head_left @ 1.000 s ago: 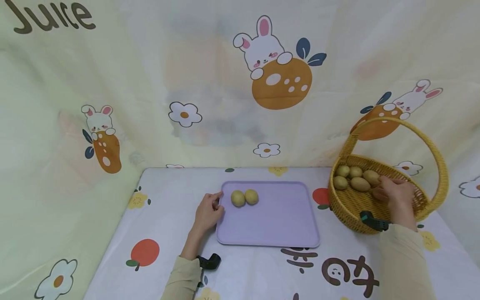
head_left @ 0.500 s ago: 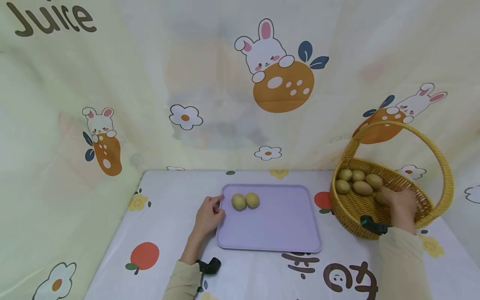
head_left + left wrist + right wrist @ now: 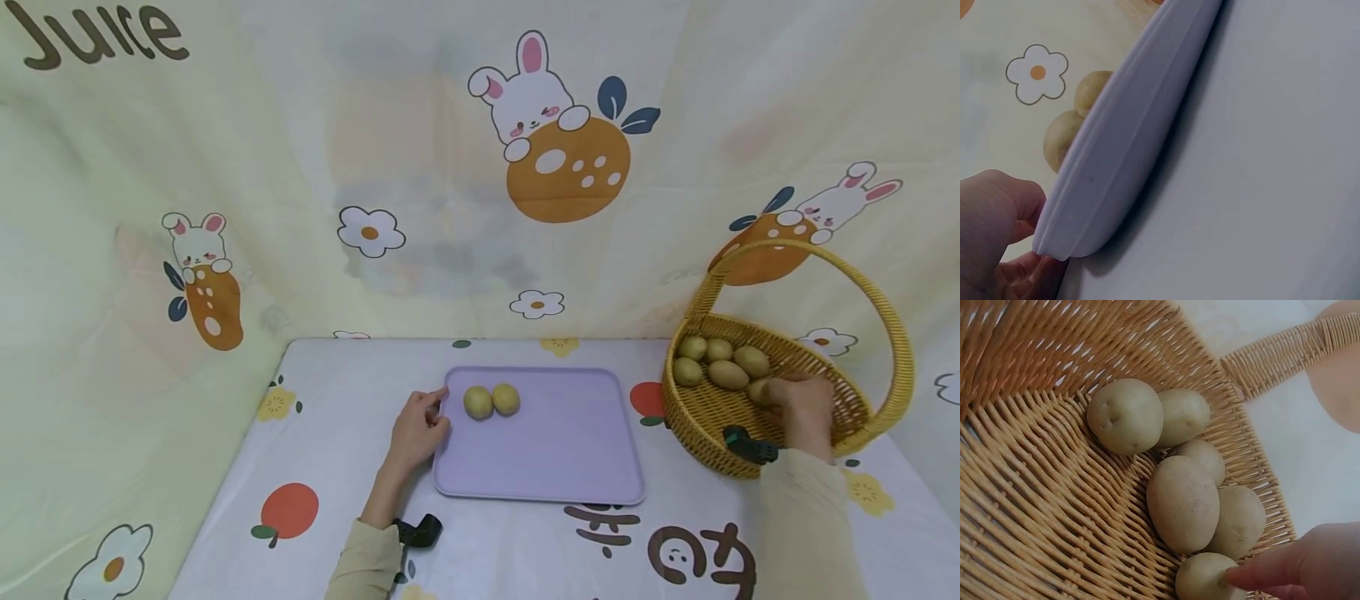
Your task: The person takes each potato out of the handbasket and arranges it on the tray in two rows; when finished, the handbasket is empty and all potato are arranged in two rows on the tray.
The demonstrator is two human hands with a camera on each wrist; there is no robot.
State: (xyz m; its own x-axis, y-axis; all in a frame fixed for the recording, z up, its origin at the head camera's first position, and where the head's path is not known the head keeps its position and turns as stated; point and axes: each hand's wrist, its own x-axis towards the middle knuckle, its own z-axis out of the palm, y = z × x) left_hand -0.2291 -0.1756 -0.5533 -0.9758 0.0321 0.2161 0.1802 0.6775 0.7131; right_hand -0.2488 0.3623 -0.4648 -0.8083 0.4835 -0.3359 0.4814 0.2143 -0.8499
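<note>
A lavender tray (image 3: 555,454) lies mid-table with two round potatoes (image 3: 478,402) near its left end. My left hand (image 3: 417,429) pinches the tray's left rim; in the left wrist view, fingers show on both sides of that edge. At the right, my right hand (image 3: 804,404) reaches into a yellow wicker basket (image 3: 701,433). Its fingers grip a potato (image 3: 1204,575) at the near end of a cluster, and the right wrist view shows a fingertip on its skin. Several other potatoes (image 3: 1183,503) rest together against the basket's wall. The rest of the right fingers is hidden.
The basket's tall handle (image 3: 873,292) arches over the right hand and the potatoes. Behind the table hangs a curtain (image 3: 442,125) printed with rabbits and flowers. A printed cloth (image 3: 337,467) covers the table.
My right hand has shifted slightly inside the basket, and more of the potato at its fingertips shows now. The left hand stays at the tray's rim. The whole head view has shifted slightly.
</note>
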